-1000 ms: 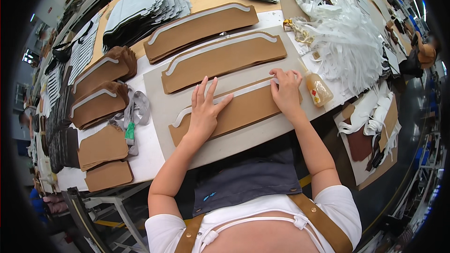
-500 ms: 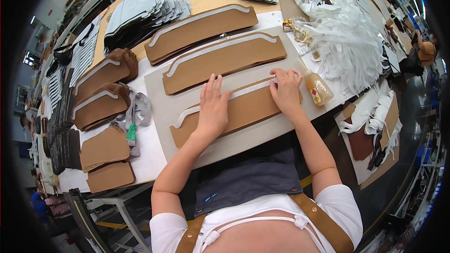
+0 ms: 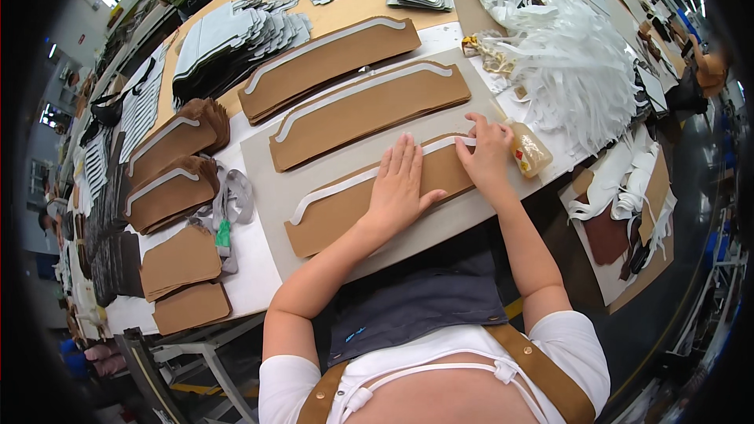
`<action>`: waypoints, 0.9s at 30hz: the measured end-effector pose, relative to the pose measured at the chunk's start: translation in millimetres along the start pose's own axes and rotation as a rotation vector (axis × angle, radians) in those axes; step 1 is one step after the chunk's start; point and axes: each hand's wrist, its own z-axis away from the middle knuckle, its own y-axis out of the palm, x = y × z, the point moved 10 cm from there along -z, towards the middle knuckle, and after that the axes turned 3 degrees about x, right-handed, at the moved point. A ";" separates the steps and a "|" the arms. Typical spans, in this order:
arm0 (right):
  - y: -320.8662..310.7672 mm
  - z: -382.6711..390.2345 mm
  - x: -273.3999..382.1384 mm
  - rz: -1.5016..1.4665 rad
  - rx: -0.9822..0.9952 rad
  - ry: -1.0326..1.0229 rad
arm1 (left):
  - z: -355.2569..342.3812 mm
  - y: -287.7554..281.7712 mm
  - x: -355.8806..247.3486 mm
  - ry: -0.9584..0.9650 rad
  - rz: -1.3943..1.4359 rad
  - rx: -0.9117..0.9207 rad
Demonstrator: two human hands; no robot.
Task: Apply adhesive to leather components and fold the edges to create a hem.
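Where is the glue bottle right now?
In the head view, the glue bottle lies on the table just right of the right hand, below the heap of white strips.

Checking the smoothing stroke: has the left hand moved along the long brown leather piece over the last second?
Yes. The left hand slid right along the brown piece, toward the amber glue bottle.

Under the left hand (image 3: 398,185), a tan-brown flat leather panel (image 3: 345,204) edged with a white curved strip (image 3: 338,188), on a grey board sheet (image 3: 267,180). Just beside the right hand (image 3: 485,154), an amber translucent glue bottle (image 3: 530,149). Beyond it, white strips in a loose heap (image 3: 577,71).
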 end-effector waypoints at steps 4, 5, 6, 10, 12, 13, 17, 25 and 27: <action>-5.8 5.2 -6.6 0.014 -0.080 -0.019 | -17.2 -15.0 -24.2 0.091 0.103 -0.239; -5.5 6.5 -7.8 0.032 -0.091 -0.025 | -20.4 -18.4 -27.8 0.100 0.139 -0.283; -5.4 7.2 -9.5 0.035 -0.095 -0.019 | -24.7 -17.5 -31.6 0.107 0.139 -0.282; -2.5 8.2 -12.3 0.049 -0.085 -0.007 | -33.8 -18.5 -38.7 0.104 0.116 -0.344; -1.4 8.7 -12.9 0.053 -0.083 -0.005 | -35.6 -16.8 -40.7 0.107 0.119 -0.348; -1.9 9.1 -12.1 0.057 -0.094 -0.016 | -35.8 -16.4 -42.1 0.112 0.114 -0.351; -2.7 10.1 -11.9 0.052 -0.089 -0.018 | -35.4 -17.8 -46.3 0.118 0.096 -0.370; -10.0 16.3 -11.9 0.100 -0.128 -0.035 | -36.2 -16.3 -48.8 0.123 0.104 -0.361; -17.2 23.0 -13.0 0.118 -0.152 -0.045 | -35.8 -16.6 -51.1 0.139 0.109 -0.361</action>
